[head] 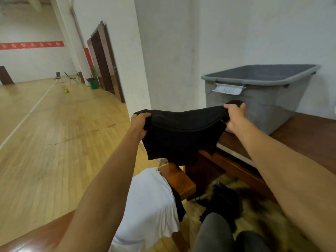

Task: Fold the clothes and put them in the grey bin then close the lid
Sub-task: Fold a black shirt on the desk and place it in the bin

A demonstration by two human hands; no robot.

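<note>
The left hand (140, 124) has its grip clamped on one top corner of a black garment (181, 135), fingers curled over the edge with the cloth bunched inside them. The right hand (234, 113) has its grip closed on the other top corner in the same way, thumb over the fabric. Both arms reach forward. The garment is stretched between the two hands in the air, its upper edge sagging a little in the middle and the rest hanging down loose with an uneven lower hem.

Just behind the right hand stands the grey bin (254, 99), its top open and a pale latch (229, 89) hanging on the near wall. The bin sits on a dark brown tabletop (309, 135) against a white wall.

Below the hanging garment lies a white garment (151, 206), draped over a wooden seat edge. The person's knees in grey trousers (214, 233) show at the bottom. To the left spreads a wooden floor (54, 142), with a dark door (103, 60) and a small green bin (93, 82) far off.
</note>
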